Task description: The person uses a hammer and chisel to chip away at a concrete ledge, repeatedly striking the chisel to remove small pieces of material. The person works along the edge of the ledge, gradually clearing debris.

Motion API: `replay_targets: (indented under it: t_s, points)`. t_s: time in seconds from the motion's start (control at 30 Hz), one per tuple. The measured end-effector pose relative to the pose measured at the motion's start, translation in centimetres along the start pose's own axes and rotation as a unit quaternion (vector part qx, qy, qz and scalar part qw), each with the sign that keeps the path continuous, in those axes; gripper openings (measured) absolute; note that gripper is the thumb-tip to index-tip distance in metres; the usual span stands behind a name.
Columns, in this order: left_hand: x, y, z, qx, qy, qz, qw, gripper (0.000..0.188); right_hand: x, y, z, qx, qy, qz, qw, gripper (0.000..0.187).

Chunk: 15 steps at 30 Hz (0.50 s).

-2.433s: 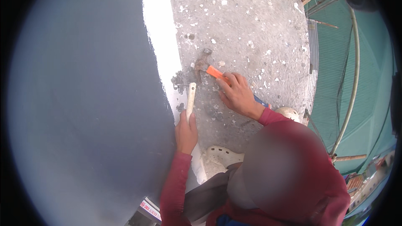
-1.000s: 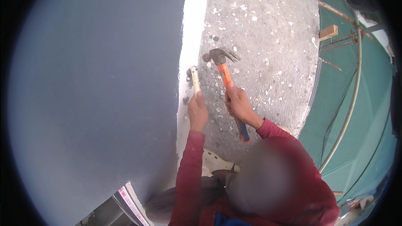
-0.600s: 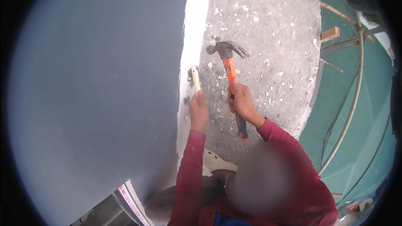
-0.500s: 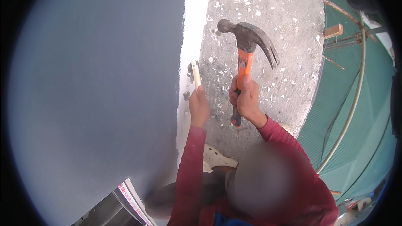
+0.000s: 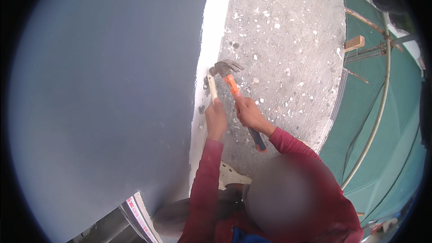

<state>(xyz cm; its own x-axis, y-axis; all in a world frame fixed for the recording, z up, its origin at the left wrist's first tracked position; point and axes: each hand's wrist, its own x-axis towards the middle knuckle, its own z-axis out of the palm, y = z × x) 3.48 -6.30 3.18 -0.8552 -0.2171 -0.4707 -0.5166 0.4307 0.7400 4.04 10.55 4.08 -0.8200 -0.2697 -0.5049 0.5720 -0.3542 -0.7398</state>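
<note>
My right hand (image 5: 252,114) is closed round the handle of a claw hammer (image 5: 231,84), orange near the head and dark toward the butt. The hammer's face is at the top end of a narrow cream-coloured tool (image 5: 212,87); whether they touch I cannot tell. My left hand (image 5: 216,120) grips that tool's lower part, which hides its kind. Grey chipped patches (image 5: 201,109) show beside it along the white band (image 5: 213,27) at the foot of the wall.
A large blue-grey wall (image 5: 112,85) fills the left side. Rough concrete floor (image 5: 288,72) with white flecks lies to the right. Beyond its edge are green netting (image 5: 360,121), scaffold poles (image 5: 386,72) and a wood block (image 5: 354,43). A cream perforated shoe (image 5: 229,173) is below my hands.
The hammer has swung left and down, its head now at the cream tool's end instead of raised apart from it. My left hand keeps its hold nearly in place.
</note>
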Motion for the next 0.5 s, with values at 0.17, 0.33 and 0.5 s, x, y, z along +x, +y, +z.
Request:
replay_targets:
  t_s: [0.17,0.33,0.5]
  points:
    - [-0.2,0.3,-0.1,-0.002,0.0,-0.004,1.0,0.045,0.1,0.9,-0.2,0.014,0.076,-0.056,0.995,0.066]
    - [-0.4,0.4,-0.1,-0.01,0.007,-0.033,0.999,0.046,0.2,1.3,0.6,-0.046,0.095,-0.207,0.973,0.065]
    - [-0.5,0.6,0.3,0.02,0.028,-0.016,0.999,0.048,-1.0,-0.4,-1.2,0.088,0.096,0.032,0.991,0.065]
